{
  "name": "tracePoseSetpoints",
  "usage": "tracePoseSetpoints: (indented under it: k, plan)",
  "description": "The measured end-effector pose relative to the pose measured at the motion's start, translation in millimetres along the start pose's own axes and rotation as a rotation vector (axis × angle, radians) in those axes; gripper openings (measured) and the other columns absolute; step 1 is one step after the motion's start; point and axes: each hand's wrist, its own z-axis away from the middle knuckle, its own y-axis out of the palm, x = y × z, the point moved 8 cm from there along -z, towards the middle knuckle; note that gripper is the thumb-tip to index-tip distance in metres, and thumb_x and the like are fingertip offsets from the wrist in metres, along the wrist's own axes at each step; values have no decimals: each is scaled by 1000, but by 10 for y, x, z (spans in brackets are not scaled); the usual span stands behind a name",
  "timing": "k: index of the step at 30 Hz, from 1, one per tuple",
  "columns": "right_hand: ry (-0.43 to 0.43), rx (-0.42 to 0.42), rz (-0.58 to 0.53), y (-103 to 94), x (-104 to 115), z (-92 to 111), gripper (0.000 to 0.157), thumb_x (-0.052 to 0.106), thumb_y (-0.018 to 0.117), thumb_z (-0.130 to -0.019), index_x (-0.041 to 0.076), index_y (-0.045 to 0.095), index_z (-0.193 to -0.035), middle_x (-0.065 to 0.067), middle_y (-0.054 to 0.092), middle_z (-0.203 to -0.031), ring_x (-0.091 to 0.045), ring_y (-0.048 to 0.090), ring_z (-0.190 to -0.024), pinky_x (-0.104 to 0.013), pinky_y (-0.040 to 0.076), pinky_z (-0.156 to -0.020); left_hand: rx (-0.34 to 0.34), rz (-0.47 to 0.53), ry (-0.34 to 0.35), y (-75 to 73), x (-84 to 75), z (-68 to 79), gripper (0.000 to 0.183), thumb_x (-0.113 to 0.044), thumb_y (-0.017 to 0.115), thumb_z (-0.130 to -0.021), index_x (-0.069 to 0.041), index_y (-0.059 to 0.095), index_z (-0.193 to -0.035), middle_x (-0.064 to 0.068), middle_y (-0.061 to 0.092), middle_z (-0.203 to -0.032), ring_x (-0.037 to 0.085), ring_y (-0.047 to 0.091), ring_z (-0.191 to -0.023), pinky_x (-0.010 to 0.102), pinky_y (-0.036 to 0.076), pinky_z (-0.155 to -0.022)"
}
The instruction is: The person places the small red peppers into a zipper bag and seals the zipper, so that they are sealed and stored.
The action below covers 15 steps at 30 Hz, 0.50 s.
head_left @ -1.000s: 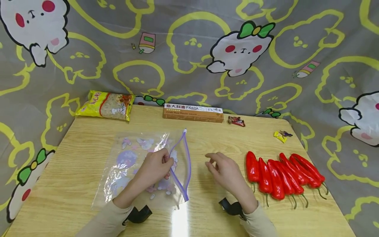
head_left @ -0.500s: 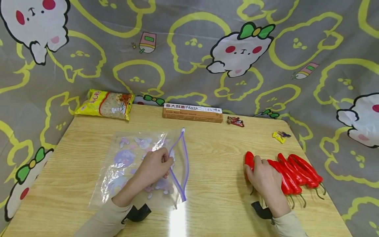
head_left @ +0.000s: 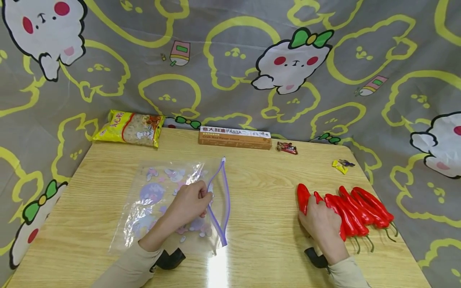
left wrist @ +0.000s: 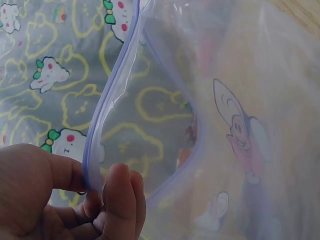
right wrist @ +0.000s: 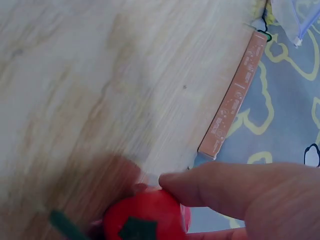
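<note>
My left hand [head_left: 192, 199] pinches the purple-edged mouth of a clear zip bag [head_left: 151, 194] printed with cartoon figures. The left wrist view shows thumb and fingers at the purple zip strip [left wrist: 95, 130], with the mouth gaping beside them. At the right of the table, several glossy red peppers [head_left: 360, 212] with green stems lie side by side. Over the left end of this row is my right hand [head_left: 321, 222], gripping a red pepper [right wrist: 150, 212]. In the right wrist view its thumb presses the pepper near the green cap, and other fingers show beneath; the hand hides part of the row.
Along the back edge lie a yellow food packet [head_left: 131, 129], a brown and white pasta box [head_left: 235, 138] and a small dark red snack packet [head_left: 287, 148]. A small yellow and purple wrapped piece [head_left: 342, 165] lies behind the peppers. Patterned grey cloth [head_left: 230, 76] hangs around the table.
My right hand has moved right from near the bag's mouth to the left end of the pepper row and taken hold of a pepper. The left hand keeps its place on the bag.
</note>
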Motion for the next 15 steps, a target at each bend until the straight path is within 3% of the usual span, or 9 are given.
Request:
tracePoseSetpoints:
  k: [5,10,12,15]
  plan:
    - [-21,-37,-21,-31,30,21,33,27,62,-74,-2,52,-87,-16,48,-63,-32,45,-44,-43,32,-35,-4,2,12,4,1,-3,20,-16,48,-89,-9,49,-70,-2,55,-50,21,59,-44,19,28,-33]
    - [-90,-94,-117,-160,170,52,39,27,60,-77,1,57,-106,-19,55,-80,-31,51,-54,-41,36,-40,2,3,19,14,6,-8,19,-15,48,-89,-9,48,-70,-1,55,-50,20,58,-43,19,28,-33]
    - [-151,-114,-197,-267,299,75,42,24,61,-78,3,57,-115,-18,56,-88,-26,51,-58,-36,38,-44,2,1,16,12,9,-9,19,-15,49,-89,-9,49,-71,-1,55,-50,20,58,-43,19,27,-33]
    - [-253,-122,-318,-456,538,133,41,19,65,-78,5,58,-115,-12,57,-93,-18,50,-63,-29,40,-50,5,-2,13,19,2,-14,19,-15,49,-89,-9,49,-71,-2,55,-50,19,58,-43,19,27,-33]
